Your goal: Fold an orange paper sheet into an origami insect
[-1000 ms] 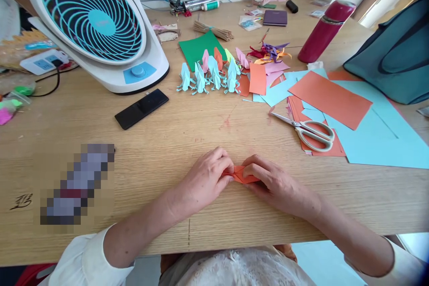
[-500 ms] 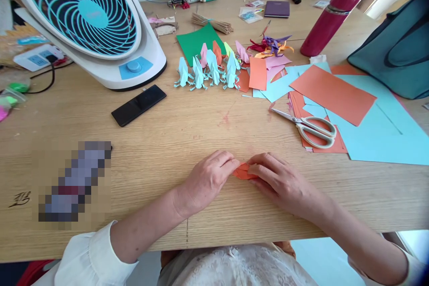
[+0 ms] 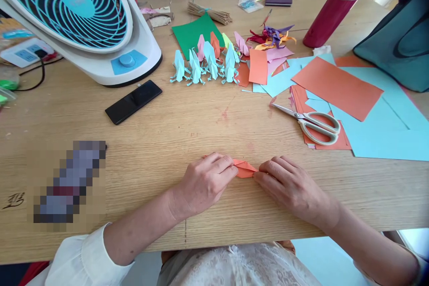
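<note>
A small folded piece of orange paper [image 3: 245, 169] lies low over the wooden table near its front edge, narrow and pointed at the right end. My left hand [image 3: 208, 178] is closed on its left part, fingers covering much of it; a sliver of orange shows behind the knuckles. At the right tip, my right hand [image 3: 288, 186] pinches the paper between thumb and fingers. Beyond them stand several folded light-blue paper figures [image 3: 212, 60] with thin legs, with pink, orange and yellow-green ones behind.
Scissors [image 3: 311, 123] rest on orange and blue paper sheets [image 3: 392, 140] at the right. A fan [image 3: 134, 60] and a black phone [image 3: 133, 102] are at the left. Farther back are a red flask [image 3: 330, 15], a teal bag [image 3: 398, 47] and a green sheet [image 3: 191, 35].
My right hand has slid right to the paper's tip and my left hand slightly left, baring more orange paper between them. The head view has shifted a little.
</note>
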The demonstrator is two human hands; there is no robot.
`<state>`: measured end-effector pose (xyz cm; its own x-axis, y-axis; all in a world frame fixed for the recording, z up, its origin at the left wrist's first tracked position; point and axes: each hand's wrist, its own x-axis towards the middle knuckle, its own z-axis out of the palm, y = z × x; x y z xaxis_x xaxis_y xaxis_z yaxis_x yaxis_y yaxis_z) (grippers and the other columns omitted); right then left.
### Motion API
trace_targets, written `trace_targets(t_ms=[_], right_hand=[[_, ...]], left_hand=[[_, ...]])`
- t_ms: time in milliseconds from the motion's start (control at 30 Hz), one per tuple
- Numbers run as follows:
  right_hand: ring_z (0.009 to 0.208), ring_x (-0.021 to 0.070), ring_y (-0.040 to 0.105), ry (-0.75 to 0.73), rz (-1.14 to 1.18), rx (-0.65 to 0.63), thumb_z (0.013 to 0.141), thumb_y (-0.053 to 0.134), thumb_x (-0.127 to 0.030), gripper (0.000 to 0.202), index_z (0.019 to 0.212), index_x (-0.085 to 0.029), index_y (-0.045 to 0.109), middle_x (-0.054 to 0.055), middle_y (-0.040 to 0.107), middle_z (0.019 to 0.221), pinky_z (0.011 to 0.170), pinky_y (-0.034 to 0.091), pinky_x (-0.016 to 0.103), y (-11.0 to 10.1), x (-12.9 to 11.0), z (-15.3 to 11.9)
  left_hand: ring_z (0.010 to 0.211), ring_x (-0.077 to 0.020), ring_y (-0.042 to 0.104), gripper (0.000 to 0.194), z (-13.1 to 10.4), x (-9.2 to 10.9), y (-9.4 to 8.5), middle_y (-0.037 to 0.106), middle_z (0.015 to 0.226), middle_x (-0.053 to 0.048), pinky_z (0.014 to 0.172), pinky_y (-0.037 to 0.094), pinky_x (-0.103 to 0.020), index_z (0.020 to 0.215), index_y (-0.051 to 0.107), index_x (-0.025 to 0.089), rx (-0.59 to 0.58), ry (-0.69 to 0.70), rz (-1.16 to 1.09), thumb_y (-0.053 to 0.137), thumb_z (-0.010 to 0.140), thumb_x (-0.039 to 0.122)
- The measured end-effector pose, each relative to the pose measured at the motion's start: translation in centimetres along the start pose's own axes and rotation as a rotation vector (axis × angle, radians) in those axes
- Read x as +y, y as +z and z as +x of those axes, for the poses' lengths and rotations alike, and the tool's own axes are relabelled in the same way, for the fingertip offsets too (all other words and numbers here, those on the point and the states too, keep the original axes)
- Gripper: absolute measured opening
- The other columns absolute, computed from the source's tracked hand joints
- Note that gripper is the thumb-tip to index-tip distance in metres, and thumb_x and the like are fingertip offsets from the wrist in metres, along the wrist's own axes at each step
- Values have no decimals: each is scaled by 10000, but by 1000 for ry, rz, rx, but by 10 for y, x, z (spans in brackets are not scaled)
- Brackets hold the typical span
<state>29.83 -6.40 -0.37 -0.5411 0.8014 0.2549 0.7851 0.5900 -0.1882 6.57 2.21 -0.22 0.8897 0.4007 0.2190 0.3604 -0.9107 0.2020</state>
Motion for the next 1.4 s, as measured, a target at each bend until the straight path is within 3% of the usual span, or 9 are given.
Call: trace_targets(t_ms=[133,333,733,900,1133,1400], right_hand=[[707,196,463,52,-4,-18,971,421,-86,245,835,-172,606,76,577,813,656,379,344,3,0,-1],[710,197,468,135,24,-1,981,430,-106,225,832,-172,586,72,557,798,656,395,339,4,-4,3],[777,189,556,411,169,138,975,514,-156,90,978,-212,585,64,584,884,701,448,337,2,-13,-22],[742,177,544,392,189,151,976,505,-131,98,970,-193,580,59,595,854,680,429,334,7,-27,-17],[752,189,543,368,131,130,978,502,-127,104,982,-184,589,68,611,853,674,402,341,11,-29,-11],[712,178,507,435,107,112,993,462,-156,136,937,-181,584,47,570,812,658,381,329,13,-30,-6]], left_hand=[[897,-162,602,110,3,2,1,678,964,-9,777,491,-282,926,640,197,34,-5,36,535,959,211],[825,-151,604,176,6,4,-1,685,904,1,697,467,-269,892,629,194,76,96,169,498,949,92],[767,-139,574,156,8,3,6,662,860,-5,671,435,-280,878,611,181,118,137,259,498,954,104],[704,-138,539,102,7,5,5,641,805,7,611,395,-293,855,607,175,116,163,245,559,936,134],[721,-141,541,112,5,5,6,636,806,-1,656,424,-284,844,607,171,94,148,141,557,942,150],[753,-155,541,161,8,7,6,619,792,-19,687,457,-282,813,607,166,75,23,13,539,957,186]])
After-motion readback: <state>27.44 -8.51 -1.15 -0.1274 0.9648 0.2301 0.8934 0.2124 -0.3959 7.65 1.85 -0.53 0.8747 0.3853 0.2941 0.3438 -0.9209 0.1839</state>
